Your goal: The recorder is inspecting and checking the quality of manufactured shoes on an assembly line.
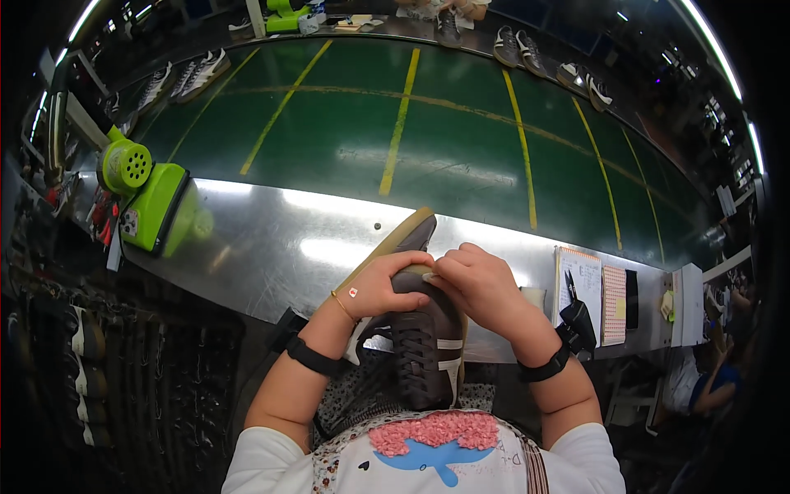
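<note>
Shoe: brown lace-up shoe (pixel 424 342) with pale stripes, held upright in the lap against the bench (pixel 271 239) edge, laces facing the person (probably so the upper end sits right under the eyes).
Second shoe: a tan-soled shoe (pixel 401 239) lies tilted just behind it, sole edge showing, partly hidden by the hands.
Left hand: left hand (pixel 380 286) wraps the upper end of the brown shoe from the left, fingers curled over it, clamped on and steadying it; wrist bent inward, bracelet and dark band on the forearm.
Right hand: right hand (pixel 480 284) meets it from the right, fingers bunched and pinching at the same spot; whether it grips the shoe or only some small part, cannot tell.
Hands together: touching, knuckles nearly joined over the shoe.
Bench: shiny metal, green machine (pixel 148 198) at far left, notebooks (pixel 597 296) and black tool (pixel 573 317) at right.
Belt: green belt (pixel 411 123) with yellow lines beyond, more shoes along its far edge.
</note>
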### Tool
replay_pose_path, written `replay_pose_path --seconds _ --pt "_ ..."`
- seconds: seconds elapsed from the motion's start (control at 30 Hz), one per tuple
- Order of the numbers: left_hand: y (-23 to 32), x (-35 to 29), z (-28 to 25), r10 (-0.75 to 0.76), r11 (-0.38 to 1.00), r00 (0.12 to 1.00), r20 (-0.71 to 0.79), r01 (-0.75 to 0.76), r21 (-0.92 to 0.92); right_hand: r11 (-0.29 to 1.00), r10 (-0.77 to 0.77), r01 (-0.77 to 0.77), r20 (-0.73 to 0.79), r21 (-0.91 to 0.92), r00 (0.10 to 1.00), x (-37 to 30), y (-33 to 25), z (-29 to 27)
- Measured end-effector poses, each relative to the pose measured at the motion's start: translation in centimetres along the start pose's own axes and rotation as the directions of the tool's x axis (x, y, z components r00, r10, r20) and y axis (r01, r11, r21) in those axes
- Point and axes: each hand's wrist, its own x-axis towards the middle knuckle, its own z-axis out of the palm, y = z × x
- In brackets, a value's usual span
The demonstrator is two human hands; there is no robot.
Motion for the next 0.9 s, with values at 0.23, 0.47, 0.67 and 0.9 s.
replay_pose_path --seconds 0.23,0.47,0.67,0.9 --pt "-0.3 -0.2 -0.1 -0.010 0.999 0.999 0.041 0.012 -0.042 0.999 0.040 -0.043 -0.090 -0.027 0.995 1.3 -1.8 1.2" --pt "-0.1 0.1 0.2 0.042 0.999 0.999 0.007 -0.042 0.025 0.990 0.123 -0.132 -0.182 -0.038 0.976 0.7 -1.9 1.5" --pt "0.0 -0.1 0.0 0.013 1.000 1.000 0.028 -0.013 -0.008 0.987 0.141 -0.153 -0.191 -0.047 0.971 -0.8 -2.7 1.5" --pt "0.2 0.3 0.4 0.073 0.997 0.997 -0.018 -0.073 0.030 0.985 0.157 -0.170 -0.248 -0.031 0.956 0.9 -2.7 2.2"
